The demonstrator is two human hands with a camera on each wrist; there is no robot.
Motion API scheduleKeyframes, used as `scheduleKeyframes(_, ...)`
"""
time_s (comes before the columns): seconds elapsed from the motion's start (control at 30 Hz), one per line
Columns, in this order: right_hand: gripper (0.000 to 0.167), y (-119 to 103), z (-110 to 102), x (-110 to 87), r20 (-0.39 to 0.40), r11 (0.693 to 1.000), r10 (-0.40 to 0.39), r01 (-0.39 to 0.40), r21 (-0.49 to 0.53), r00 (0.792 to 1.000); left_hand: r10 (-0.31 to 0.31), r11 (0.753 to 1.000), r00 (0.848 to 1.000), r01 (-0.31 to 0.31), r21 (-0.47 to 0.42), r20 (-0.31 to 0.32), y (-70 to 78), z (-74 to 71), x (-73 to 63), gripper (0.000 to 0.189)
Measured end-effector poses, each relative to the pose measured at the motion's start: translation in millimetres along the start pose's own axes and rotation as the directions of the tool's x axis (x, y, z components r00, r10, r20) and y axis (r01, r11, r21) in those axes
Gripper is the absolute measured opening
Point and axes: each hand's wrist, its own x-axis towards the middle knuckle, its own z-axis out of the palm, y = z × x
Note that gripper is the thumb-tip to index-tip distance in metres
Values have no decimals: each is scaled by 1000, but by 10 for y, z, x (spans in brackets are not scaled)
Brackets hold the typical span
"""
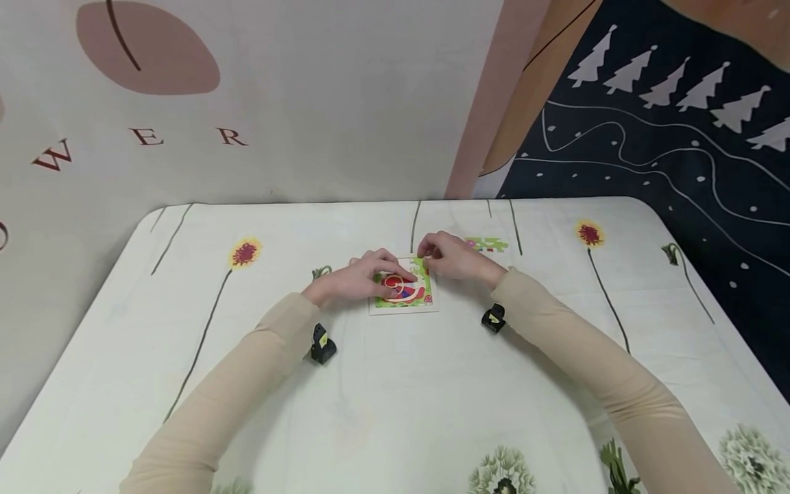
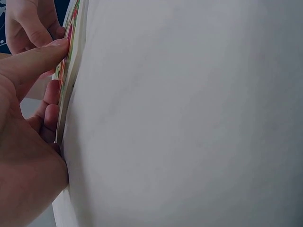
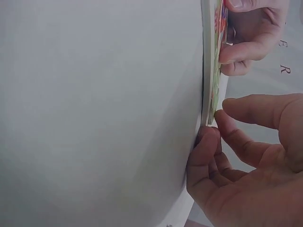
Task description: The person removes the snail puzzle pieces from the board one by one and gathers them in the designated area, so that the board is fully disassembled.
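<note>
Plainly, the backdrop (image 1: 345,123) read "W E R"; your left grip (image 1: 364,274), fingers extended, touched the square, red-and-green board (image 1: 413,295); whether your curled right grip (image 1: 455,256) held something, I could not tell.

Left hand (image 1: 364,276) lies across the left side of a square picture board (image 1: 404,313), fingertips over its red-and-green print. Right hand (image 1: 453,256), fingers bent, is at the board's upper right corner. A green-and-pink patterned panel (image 1: 494,245), partly hidden, lies beyond the right hand. Surface: white flower-print tablecloth (image 1: 395,398). Sleeves (image 1: 568,343): beige.
</note>
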Motion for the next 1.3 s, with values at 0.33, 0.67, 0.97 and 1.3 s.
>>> scheduleKeyframes(0.33, 17, -18, -8, -49, -14, 997, 31, -30, 66, 999, 2, 1000, 1000, -2, 2, 4, 3, -1, 6, 39)
scheduleKeyframes(0.67, 14, -3, -4, -79, -85, 993, -17, 27, 117, 996, -27, 1000, 1000, 27, -12, 1, 3, 4, -2, 39)
scheduleKeyframes(0.97, 10, 62, -17, -106, -121, 973, -106, 128, 192, 987, -13, 1000, 1000, 13, -3, 1, -17, 18, -15, 40)
scheduleKeyframes(1.3, 13, 160, -159, -189, -148, 952, -91, 130, 275, 985, -26, 1000, 1000, 26, -1, 1, 7, 11, -7, 40)
